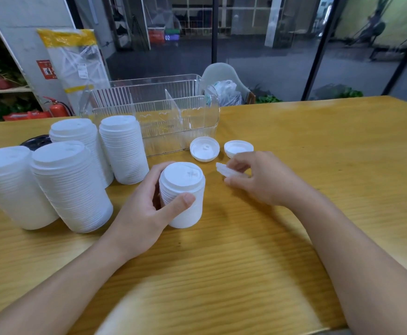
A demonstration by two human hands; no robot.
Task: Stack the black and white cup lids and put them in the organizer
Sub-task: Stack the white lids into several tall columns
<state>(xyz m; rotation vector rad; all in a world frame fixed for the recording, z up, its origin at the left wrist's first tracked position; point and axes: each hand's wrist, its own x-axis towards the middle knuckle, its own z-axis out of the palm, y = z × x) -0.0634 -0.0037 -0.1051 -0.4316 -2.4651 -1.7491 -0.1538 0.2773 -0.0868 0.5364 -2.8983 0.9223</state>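
— Wood-grain counter [294, 146] up front, glass wall and a dim hall behind it. What's on it?

— Four tall stacks of white lids on the left: two near ones [11, 187] [72, 187] leaning toward the camera, two behind them [76, 139] [124, 151]. A black lid [36, 142] peeks out between the near and far stacks.

— And the hands?

— The left hand [147, 209] wraps a shorter stack [182, 194] standing on the counter, thumb across its front, fingers curled round the back. The right hand [258, 177] is just to the right of it, pinching a single white lid [224, 170] tilted on edge between thumb and fingertips, off the counter.

— Where's the organizer?

— Clear ribbed organizer [154, 110] sits beyond the hands, divider inside; I can't make out any lids in it. Two loose white lids lie upside down just in front of its right end, one [204, 149] nearly touching it, the other [238, 148] just beside that, partly behind the right fingers

— Anything else?

— A pale chair [222, 71] with a plastic bag [226, 91] past the far edge, and a fire extinguisher [57, 108] on the floor at left
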